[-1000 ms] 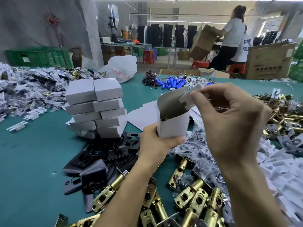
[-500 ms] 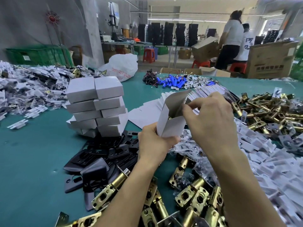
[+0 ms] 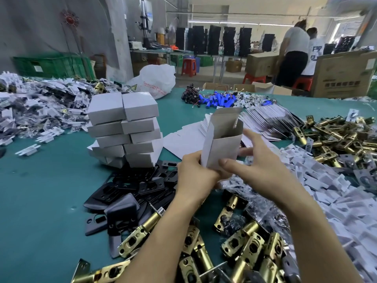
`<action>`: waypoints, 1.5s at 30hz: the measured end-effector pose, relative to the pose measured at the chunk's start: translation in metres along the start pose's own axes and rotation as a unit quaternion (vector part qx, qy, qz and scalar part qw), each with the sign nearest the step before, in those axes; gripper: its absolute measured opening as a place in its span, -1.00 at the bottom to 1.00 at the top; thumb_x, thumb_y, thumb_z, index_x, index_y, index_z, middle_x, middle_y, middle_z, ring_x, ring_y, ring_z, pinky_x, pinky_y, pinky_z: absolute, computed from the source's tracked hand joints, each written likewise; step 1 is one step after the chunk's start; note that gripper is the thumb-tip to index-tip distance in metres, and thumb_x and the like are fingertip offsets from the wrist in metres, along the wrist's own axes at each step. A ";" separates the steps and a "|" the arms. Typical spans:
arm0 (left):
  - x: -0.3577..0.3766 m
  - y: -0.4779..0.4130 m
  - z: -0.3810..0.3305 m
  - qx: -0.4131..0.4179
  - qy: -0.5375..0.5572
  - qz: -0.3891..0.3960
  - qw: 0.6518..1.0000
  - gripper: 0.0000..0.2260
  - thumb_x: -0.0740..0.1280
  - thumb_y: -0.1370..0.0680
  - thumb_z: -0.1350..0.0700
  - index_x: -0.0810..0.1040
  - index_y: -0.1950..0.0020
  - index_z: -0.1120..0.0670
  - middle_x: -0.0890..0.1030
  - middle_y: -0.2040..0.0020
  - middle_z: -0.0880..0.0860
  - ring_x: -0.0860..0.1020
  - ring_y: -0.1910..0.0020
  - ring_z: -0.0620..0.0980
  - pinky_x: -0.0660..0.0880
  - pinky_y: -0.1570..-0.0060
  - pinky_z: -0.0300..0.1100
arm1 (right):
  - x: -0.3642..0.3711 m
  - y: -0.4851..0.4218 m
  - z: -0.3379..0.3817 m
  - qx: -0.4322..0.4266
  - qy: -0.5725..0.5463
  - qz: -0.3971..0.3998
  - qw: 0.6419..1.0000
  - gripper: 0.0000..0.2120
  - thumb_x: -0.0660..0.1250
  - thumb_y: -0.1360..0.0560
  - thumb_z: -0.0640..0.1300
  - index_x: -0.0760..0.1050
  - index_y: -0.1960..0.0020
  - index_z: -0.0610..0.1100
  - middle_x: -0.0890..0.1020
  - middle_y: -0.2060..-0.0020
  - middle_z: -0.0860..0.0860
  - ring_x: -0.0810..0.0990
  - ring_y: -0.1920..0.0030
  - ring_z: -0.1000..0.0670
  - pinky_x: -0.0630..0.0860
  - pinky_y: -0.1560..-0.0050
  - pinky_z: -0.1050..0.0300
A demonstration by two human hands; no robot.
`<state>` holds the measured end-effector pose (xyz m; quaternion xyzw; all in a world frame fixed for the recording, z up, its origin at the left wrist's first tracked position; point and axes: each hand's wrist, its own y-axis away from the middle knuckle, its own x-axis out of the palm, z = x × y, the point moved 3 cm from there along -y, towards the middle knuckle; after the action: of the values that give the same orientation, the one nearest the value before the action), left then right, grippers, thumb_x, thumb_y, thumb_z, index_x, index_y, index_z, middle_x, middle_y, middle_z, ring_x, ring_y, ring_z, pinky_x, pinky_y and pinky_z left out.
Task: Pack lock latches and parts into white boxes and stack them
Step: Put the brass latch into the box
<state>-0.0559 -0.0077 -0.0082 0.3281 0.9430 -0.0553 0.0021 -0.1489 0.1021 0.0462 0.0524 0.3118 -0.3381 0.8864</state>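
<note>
In the head view, the left hand (image 3: pixel 195 174) grips the bottom of the box (image 3: pixel 222 148). The box stands tall above that hand with its open end up and its flap sticking up at the back. The right hand (image 3: pixel 263 170) is just beside the box, its thumb on the front and its straight fingers along the right side, so it is nearer the open top and looks best placed to fold the flap down. The stack (image 3: pixel 126 129) is off to the left, on the left hand's side.
</note>
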 end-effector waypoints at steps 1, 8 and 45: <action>0.001 0.000 -0.001 0.001 0.010 0.005 1.000 -0.76 0.55 -0.23 0.19 0.72 0.12 0.05 0.71 0.25 0.05 0.67 0.27 0.05 0.64 0.34 -0.02 | 0.002 -0.001 -0.003 0.014 -0.021 0.031 0.999 -0.40 0.46 -0.44 0.09 0.30 -0.41 0.16 0.62 0.02 0.04 0.65 0.01 -0.08 0.59 -0.08 -0.16; 0.002 0.006 -0.009 0.009 0.021 0.085 0.996 -0.73 0.52 -0.30 0.19 0.67 0.04 0.00 0.71 0.20 0.08 0.65 0.27 -0.01 0.59 0.34 -0.09 | 0.003 -0.002 -0.016 -0.001 -0.115 0.106 0.988 -0.85 0.38 -0.55 -0.08 0.59 -0.11 -0.03 0.70 0.22 -0.17 0.66 0.29 -0.06 0.57 0.31 0.18; -0.041 -0.004 -0.048 0.028 0.170 -0.126 0.977 -0.72 0.62 -0.34 0.24 0.66 0.03 0.04 0.71 0.18 0.01 0.69 0.22 0.04 0.51 0.52 -0.21 | 0.102 -0.031 0.019 -0.309 0.200 0.064 0.928 -0.44 0.50 -0.25 -0.22 0.13 0.43 0.19 0.37 0.51 0.16 0.43 0.39 -0.11 0.29 0.36 0.18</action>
<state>-0.0250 -0.0314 0.0417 0.2112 0.9614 -0.0248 -0.1746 -0.1001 0.0145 0.0051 -0.1373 0.5680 -0.1502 0.7975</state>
